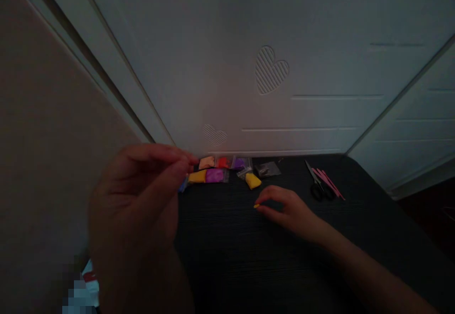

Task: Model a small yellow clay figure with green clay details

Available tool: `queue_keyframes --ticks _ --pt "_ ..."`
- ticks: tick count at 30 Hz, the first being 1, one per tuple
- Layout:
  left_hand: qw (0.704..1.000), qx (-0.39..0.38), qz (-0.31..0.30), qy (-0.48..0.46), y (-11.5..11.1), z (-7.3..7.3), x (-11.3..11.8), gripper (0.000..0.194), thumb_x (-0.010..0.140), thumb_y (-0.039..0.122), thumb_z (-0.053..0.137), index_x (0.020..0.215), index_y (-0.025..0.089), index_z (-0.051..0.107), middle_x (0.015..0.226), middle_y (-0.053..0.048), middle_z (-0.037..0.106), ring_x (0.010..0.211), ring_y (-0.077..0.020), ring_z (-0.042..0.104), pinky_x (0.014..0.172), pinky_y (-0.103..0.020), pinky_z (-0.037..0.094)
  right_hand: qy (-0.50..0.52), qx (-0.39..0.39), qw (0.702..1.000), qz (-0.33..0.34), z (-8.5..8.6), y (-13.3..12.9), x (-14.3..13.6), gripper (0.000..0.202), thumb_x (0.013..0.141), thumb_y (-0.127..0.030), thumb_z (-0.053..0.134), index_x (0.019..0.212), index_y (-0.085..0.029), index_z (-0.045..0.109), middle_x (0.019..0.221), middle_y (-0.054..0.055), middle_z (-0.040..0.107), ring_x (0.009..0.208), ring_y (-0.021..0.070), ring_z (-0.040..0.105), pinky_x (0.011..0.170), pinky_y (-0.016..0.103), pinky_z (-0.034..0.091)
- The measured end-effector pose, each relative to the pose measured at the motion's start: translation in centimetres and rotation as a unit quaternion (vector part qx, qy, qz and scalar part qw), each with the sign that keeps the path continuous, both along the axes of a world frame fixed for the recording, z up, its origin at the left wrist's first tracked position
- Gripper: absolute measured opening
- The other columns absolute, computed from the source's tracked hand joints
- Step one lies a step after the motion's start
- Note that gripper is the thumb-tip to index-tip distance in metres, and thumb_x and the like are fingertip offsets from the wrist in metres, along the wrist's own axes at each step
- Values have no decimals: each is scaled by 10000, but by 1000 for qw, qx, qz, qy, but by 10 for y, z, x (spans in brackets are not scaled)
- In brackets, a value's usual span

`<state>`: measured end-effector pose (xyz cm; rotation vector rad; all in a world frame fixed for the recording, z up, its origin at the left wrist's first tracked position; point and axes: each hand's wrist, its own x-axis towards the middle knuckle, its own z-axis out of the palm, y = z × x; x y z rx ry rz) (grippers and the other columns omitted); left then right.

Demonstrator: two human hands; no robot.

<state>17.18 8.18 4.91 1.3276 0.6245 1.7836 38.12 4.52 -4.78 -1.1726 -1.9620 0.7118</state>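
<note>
My left hand is raised close to the camera at the left, with thumb and fingertips pressed together. Whatever sits in that pinch, if anything, is hidden. Lower and to the right, my right hand rests just over the dark table. Its thumb and forefinger pinch a small yellow piece of modelling clay. Just behind that hand lies a yellow clay packet, a larger lump in clear plastic.
Clay packets in orange, magenta, peach, red and purple line the back. A clear bag lies beside them. Black-handled scissors and pink sticks lie right. A white panel stands behind.
</note>
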Motion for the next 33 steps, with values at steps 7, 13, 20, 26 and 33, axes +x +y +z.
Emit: queue_keyframes --ticks 7,13,20,26,33 --pt "999 3 41 10 9 -4 -5 139 663 29 606 720 155 613 667 17 577 647 -113 561 625 -271 451 -155 -4 984 82 -67 10 8 138 750 -276 592 876 -238 636 971 33 596 1007 181 505 897 373 355" --pt "998 -11 49 27 16 -8 -4 99 680 54 608 722 144 601 661 16 566 643 -120 559 602 -281 433 -195 5 975 106 -69 20 10 149 760 -281 576 891 -260 643 1061 36 568 1066 197 469 922 400 322" --pt "996 -24 56 64 19 -10 0 114 690 62 601 717 168 570 648 33 528 643 -117 539 604 -294 417 -185 13 978 100 -76 20 14 198 758 -259 574 947 -263 631 1067 42 567 1063 198 474 920 394 335" --pt "995 -12 78 60 25 -10 -7 147 677 63 599 770 171 562 643 56 520 641 -102 538 562 -278 411 -160 8 984 82 -75 18 14 219 773 -240 546 983 -244 611 1056 53 571 1043 187 490 915 385 359" --pt "987 -82 135 8 23 -6 -19 150 674 107 590 775 182 508 646 87 475 700 -70 536 604 -246 414 -141 1 989 32 -76 7 8 204 781 -223 530 970 -231 607 1026 57 584 1001 182 512 890 374 377"
